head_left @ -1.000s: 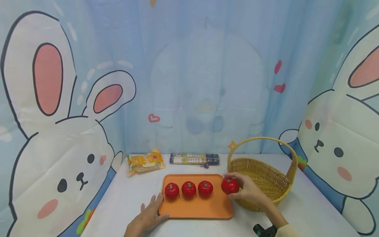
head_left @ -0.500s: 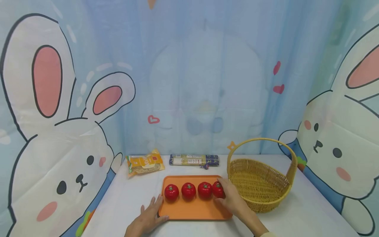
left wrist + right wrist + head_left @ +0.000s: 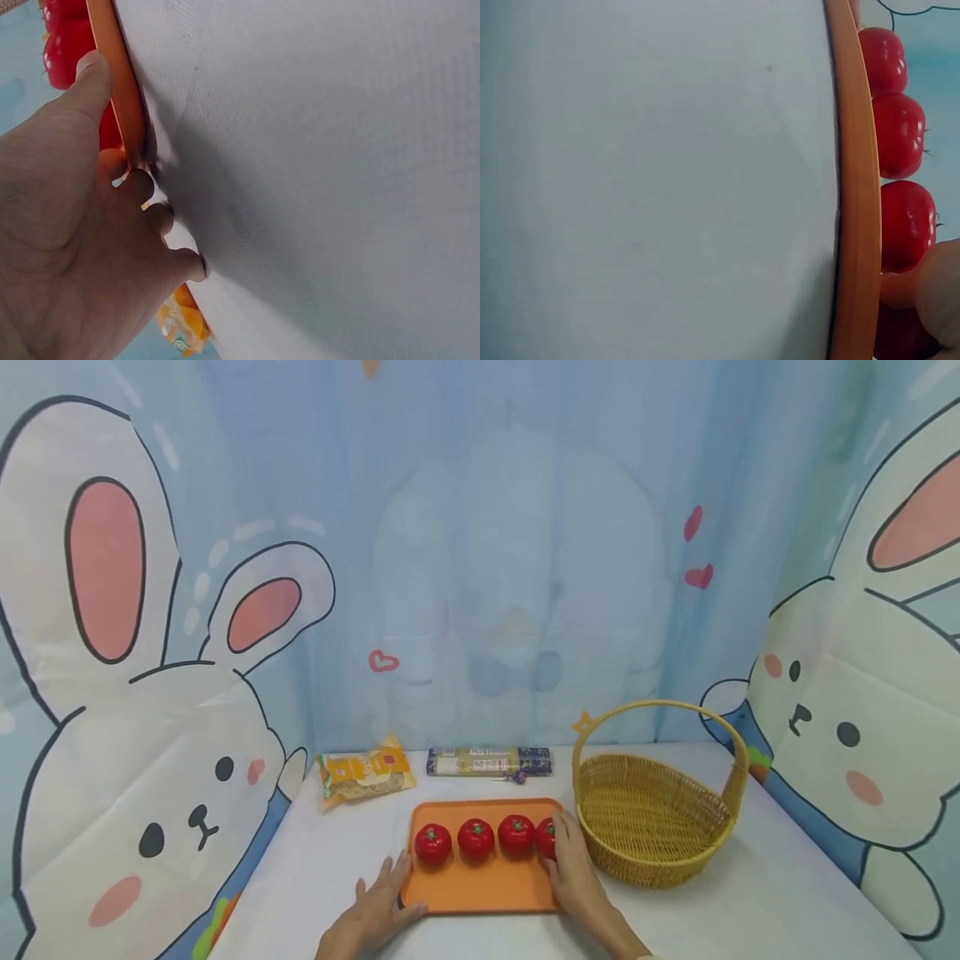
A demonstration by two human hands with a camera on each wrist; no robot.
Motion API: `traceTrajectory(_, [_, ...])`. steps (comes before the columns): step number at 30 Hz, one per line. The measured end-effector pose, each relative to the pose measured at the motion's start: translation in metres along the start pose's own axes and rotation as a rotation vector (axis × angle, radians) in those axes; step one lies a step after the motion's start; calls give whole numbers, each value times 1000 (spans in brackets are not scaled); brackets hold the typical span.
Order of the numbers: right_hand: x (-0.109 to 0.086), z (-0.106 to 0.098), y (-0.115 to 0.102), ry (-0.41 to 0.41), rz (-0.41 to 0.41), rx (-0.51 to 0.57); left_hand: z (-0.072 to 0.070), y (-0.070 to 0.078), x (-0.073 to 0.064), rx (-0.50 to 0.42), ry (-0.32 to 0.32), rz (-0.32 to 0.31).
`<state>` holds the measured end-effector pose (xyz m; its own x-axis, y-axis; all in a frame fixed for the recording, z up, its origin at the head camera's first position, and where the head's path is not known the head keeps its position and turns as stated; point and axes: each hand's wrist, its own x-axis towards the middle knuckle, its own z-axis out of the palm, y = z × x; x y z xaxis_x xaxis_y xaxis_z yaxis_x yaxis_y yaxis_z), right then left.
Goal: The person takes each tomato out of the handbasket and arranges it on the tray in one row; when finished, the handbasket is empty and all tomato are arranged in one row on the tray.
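Note:
An orange tray [image 3: 480, 893] lies on the white table and bears a row of red tomatoes, among them the leftmost tomato [image 3: 432, 844]. My left hand [image 3: 372, 910] touches the tray's near left corner, its thumb at the front rim and its fingers along the left side. In the left wrist view that thumb [image 3: 91, 79] lies against the tray rim. At the tray's right end my right hand [image 3: 581, 881] holds the rightmost tomato [image 3: 546, 837], which it partly covers. The right wrist view shows the thumb [image 3: 898, 289] across this tomato; the other fingers are mostly hidden.
A woven basket [image 3: 648, 860] with a tall handle stands right of the tray, close to my right hand. Behind the tray lie a yellow food packet [image 3: 366, 774] and dark-ended long packs [image 3: 487, 762], with a small purple item [image 3: 519, 777] before them. A rabbit-printed curtain [image 3: 517, 568] hangs behind.
My right hand has carried the rightmost tomato left from beside the basket onto the tray, next to the others. My left hand has stayed at the tray's corner.

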<state>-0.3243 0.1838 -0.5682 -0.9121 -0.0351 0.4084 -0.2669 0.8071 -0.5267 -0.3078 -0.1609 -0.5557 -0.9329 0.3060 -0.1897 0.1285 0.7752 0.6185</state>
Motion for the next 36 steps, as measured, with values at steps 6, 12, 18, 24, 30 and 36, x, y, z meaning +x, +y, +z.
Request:
traceTrajectory(6, [3, 4, 2, 11, 29, 13, -4, 6, -7, 14, 5, 10])
traceTrajectory(12, [8, 5, -3, -8, 66, -2, -8, 6, -11, 35, 12, 9])
traceTrajectory(18, [9, 8, -6, 4, 64, -25, -7, 4, -11, 18, 0, -24])
traceTrajectory(24, [9, 9, -7, 25, 41, -49, -6, 2, -13, 6, 3, -16])
traceTrajectory(30, [10, 6, -5, 5, 47, -11, -1, -8, -6, -1, 9, -3])
traceTrajectory(36, [7, 1, -5, -36, 8, -32, 8, -28, 10, -20, 19, 14])
